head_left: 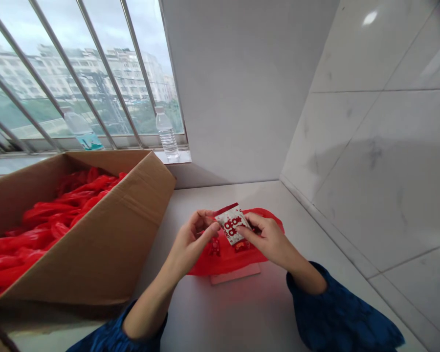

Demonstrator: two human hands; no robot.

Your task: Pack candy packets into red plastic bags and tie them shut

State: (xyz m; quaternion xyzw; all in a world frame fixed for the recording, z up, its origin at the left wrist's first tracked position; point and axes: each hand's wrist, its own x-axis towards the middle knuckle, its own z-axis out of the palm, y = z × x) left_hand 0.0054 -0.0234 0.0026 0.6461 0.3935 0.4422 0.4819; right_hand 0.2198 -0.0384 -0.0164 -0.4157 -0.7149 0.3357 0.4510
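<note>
Between both hands is a small white and red snack packet (231,224) with red lettering, tilted over the work surface. My left hand (196,238) pinches its upper left edge between thumb and fingers. From the other side, my right hand (266,237) grips the right edge, its thumb lying across the front. Under the hands a red plastic bag (220,264) is spread flat. Small red wrapped pieces (214,247) lie on it, partly hidden by the hands and the packet. A pinkish flat piece (236,275) shows below the bag's near edge.
At the left stands an open cardboard box (132,220) filled with red plastic bags (58,215). Two plastic bottles, one clear (166,137) and one with a blue label (82,129), stand by the barred window. A tiled wall (388,161) bounds the white surface (205,313) on the right.
</note>
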